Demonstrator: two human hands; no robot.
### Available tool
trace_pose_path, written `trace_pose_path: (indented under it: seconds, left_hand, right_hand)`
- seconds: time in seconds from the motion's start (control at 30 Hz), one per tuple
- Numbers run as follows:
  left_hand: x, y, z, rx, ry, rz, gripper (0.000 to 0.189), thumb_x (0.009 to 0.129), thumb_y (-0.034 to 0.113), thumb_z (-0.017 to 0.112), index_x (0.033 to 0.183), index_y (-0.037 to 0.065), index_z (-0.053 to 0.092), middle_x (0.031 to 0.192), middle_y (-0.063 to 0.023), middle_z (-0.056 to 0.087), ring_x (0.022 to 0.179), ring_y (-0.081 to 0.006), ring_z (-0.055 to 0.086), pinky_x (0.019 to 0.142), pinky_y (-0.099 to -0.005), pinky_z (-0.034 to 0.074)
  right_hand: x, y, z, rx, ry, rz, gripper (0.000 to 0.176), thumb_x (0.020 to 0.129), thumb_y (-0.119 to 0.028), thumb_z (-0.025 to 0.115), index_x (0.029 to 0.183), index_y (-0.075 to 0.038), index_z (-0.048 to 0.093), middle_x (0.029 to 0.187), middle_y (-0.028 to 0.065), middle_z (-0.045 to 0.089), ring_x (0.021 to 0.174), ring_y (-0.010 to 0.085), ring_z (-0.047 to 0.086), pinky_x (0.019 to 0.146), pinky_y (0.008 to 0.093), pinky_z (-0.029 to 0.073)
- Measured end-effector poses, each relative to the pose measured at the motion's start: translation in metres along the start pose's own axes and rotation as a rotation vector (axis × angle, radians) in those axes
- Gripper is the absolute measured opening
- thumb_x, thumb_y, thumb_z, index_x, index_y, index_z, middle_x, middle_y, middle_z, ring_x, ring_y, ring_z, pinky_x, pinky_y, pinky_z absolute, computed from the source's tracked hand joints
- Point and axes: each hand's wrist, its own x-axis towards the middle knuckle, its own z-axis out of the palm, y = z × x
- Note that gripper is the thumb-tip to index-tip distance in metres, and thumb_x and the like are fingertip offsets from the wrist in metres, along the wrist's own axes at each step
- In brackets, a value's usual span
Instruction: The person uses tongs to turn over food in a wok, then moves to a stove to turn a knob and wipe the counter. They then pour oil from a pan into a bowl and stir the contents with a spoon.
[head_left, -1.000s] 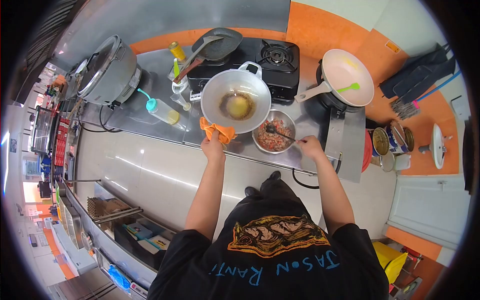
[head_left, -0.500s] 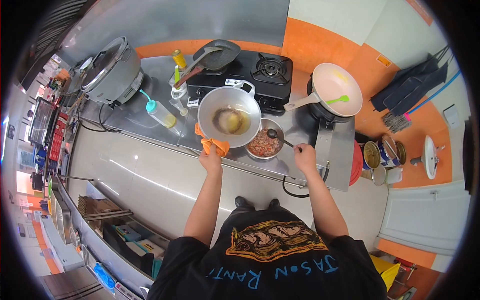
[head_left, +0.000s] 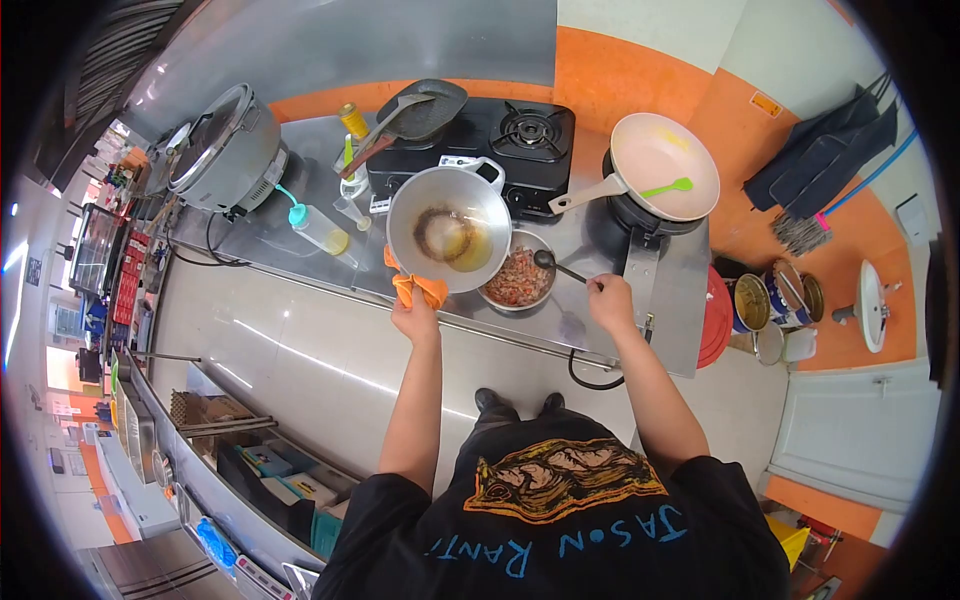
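My left hand (head_left: 417,318) is closed on an orange cloth (head_left: 428,290) at the near handle of a large silver wok (head_left: 409,225). Yellowish liquid and a brown ring (head_left: 433,232) show in the wok's bottom. Its far handle lies near the front of the black gas stove (head_left: 480,120). To the right, a metal bowl (head_left: 549,292) holds a reddish chopped mixture (head_left: 516,278). My right hand (head_left: 609,300) is closed round the handle of a dark ladle (head_left: 568,270), whose head is over the bowl's right side, by the mixture.
A grey square pan (head_left: 430,112) with utensils rests on the stove. At right, a cream pan (head_left: 665,165) holds a green spatula (head_left: 667,187). Left on the counter stand a squeeze bottle (head_left: 318,228), a yellow-lidded jar (head_left: 352,120) and a large grey cooker (head_left: 230,150).
The view has shifted slightly, moving the counter and its objects a little in the frame. Both hands keep their holds, with the wok and ladle in nearly the same places.
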Motion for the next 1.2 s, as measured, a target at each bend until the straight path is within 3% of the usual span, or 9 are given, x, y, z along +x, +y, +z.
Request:
trace_pose_path:
  seconds: [0.57,0.73,0.97,1.2]
  left_hand:
    - [-0.025,-0.001,0.013,-0.002,0.064,0.117,0.022,0.094,0.014,0.068,0.099,-0.008,0.069,0.091,-0.0076,0.072,0.079,-0.0135,0.068,0.070,-0.0276,0.054]
    - [-0.029,-0.002,0.012,0.024,0.059,0.155,0.023,0.094,0.013,0.067,0.104,-0.008,0.069,0.093,-0.0074,0.072,0.081,-0.0128,0.068,0.071,-0.0272,0.054]
    - [-0.035,0.001,0.011,0.044,0.071,0.167,0.024,0.095,0.013,0.067,0.108,-0.008,0.069,0.095,-0.0069,0.072,0.084,-0.0125,0.068,0.073,-0.0268,0.054]
    - [-0.042,0.007,0.017,0.077,0.068,0.212,0.022,0.094,0.016,0.069,0.098,-0.006,0.068,0.089,-0.0072,0.070,0.080,-0.0139,0.065,0.073,-0.0306,0.053]
  right_hand:
    - [-0.003,0.024,-0.014,0.030,0.020,-0.068,0.022,0.090,-0.016,0.065,0.093,0.003,0.073,0.081,0.0232,0.070,0.076,0.0363,0.069,0.072,0.0413,0.052]
    - [-0.004,0.020,-0.023,0.046,-0.011,-0.041,0.021,0.090,-0.017,0.064,0.092,0.002,0.074,0.086,0.0240,0.070,0.083,0.0406,0.068,0.077,0.0458,0.052]
    - [-0.011,0.028,-0.026,0.078,0.032,-0.076,0.021,0.091,-0.016,0.064,0.094,0.003,0.072,0.081,0.0229,0.070,0.077,0.0369,0.069,0.072,0.0409,0.052]
    - [-0.017,0.041,-0.015,0.098,0.057,-0.118,0.021,0.091,-0.017,0.064,0.095,0.003,0.072,0.084,0.0231,0.070,0.079,0.0375,0.069,0.074,0.0408,0.052]
